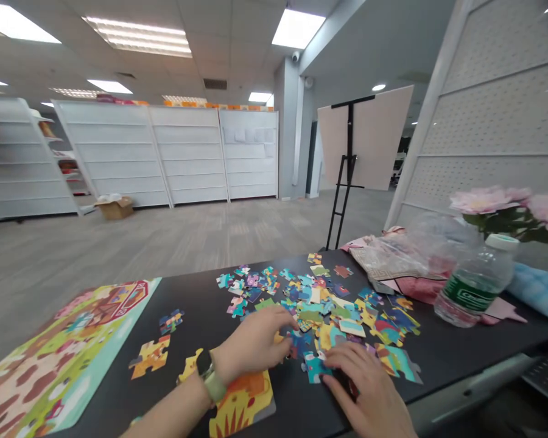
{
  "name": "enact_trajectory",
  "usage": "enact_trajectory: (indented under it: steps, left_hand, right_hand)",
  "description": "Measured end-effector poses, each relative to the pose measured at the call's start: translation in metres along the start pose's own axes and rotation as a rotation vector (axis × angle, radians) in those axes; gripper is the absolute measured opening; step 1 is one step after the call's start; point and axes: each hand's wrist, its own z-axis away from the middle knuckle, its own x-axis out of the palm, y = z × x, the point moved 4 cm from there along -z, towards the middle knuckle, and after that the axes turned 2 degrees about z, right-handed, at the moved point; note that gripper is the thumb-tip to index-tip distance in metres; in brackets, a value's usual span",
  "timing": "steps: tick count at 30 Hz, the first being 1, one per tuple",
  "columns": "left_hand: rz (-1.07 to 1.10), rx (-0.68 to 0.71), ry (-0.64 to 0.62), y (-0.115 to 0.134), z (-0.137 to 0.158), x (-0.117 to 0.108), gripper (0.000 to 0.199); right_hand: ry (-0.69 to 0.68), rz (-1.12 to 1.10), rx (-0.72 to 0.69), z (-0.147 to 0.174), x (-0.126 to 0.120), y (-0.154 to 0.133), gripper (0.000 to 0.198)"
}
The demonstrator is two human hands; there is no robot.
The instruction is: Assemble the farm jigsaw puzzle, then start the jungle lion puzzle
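A loose heap of colourful jigsaw puzzle pieces (310, 313) covers the middle of the black table. My left hand (260, 337), a watch with a green strap on its wrist, hovers at the heap's near left edge. Its thumb and fingers are apart, close to a dark blue and red puzzle piece (300, 344). My right hand (363, 380) has its thumb and index fingertip on the right edge of a teal puzzle piece (315, 367). Under my left wrist lies a joined yellow and orange section (244, 404), partly hidden by the forearm.
On the left lies a printed picture sheet (73, 347), with an orange joined piece (150, 357) and a blue one (171, 321) beside it. A water bottle (477, 283), plastic bags (406, 249) and pink flowers (506, 207) stand right. An easel (347, 164) is beyond the table.
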Motion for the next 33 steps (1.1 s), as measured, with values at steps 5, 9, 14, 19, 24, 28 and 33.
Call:
enact_trajectory:
  steps: [5, 9, 14, 19, 24, 28, 33]
  left_hand:
    - [-0.013, 0.001, 0.050, -0.009, -0.092, 0.037, 0.039]
    - [-0.008, -0.071, 0.021, -0.021, -0.139, 0.062, 0.037]
    - [0.105, -0.148, 0.062, -0.042, -0.145, 0.061, 0.026]
    - [0.248, -0.230, 0.098, -0.067, -0.133, 0.044, 0.031]
    - [0.293, -0.259, 0.112, -0.081, -0.105, 0.033, 0.030]
    - [0.254, -0.232, 0.116, -0.080, -0.083, 0.023, 0.029]
    - [0.226, -0.166, 0.175, -0.068, -0.064, 0.006, 0.030]
  right_hand:
    - [0.070, 0.048, -0.067, -0.001, 0.002, 0.005, 0.010]
    - [0.092, 0.047, -0.157, -0.001, 0.003, 0.008, 0.009]
    - [0.092, 0.017, -0.164, -0.002, 0.001, 0.008, 0.010]
    - [0.125, 0.020, -0.152, -0.001, 0.001, 0.007, 0.011]
    - [0.141, 0.017, -0.137, 0.000, 0.003, 0.007, 0.012]
    - [0.153, 0.012, -0.140, 0.001, 0.002, 0.007, 0.014]
    - [0.128, 0.027, -0.129, 0.002, 0.004, 0.009, 0.015]
